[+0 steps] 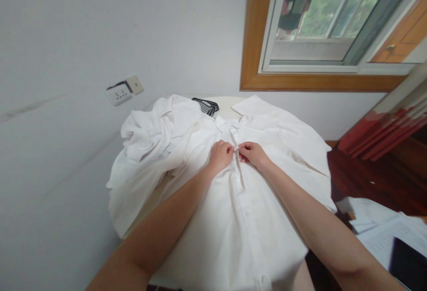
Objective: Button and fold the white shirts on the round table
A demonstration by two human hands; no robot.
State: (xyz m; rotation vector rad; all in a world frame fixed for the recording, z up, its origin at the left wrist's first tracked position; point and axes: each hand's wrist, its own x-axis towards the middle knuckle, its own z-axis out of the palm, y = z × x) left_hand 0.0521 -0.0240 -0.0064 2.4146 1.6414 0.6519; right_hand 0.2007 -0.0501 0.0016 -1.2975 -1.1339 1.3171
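Note:
A white button-up shirt (pixel 253 202) lies spread front-up over a small round table (pixel 228 104), collar toward the wall. My left hand (pixel 220 155) and my right hand (pixel 252 153) meet at the shirt's front placket just below the collar. Both hands are closed in a pinch on the placket edges, fingertips almost touching. Buttons further down the placket look fastened.
More white cloth (pixel 150 140) is bunched at the table's left, with a black-and-white striped item (pixel 206 105) behind it. A wall socket (pixel 123 91) sits on the left wall. A window (pixel 327 20) is above right. Papers (pixel 376 224) lie on the dark floor at right.

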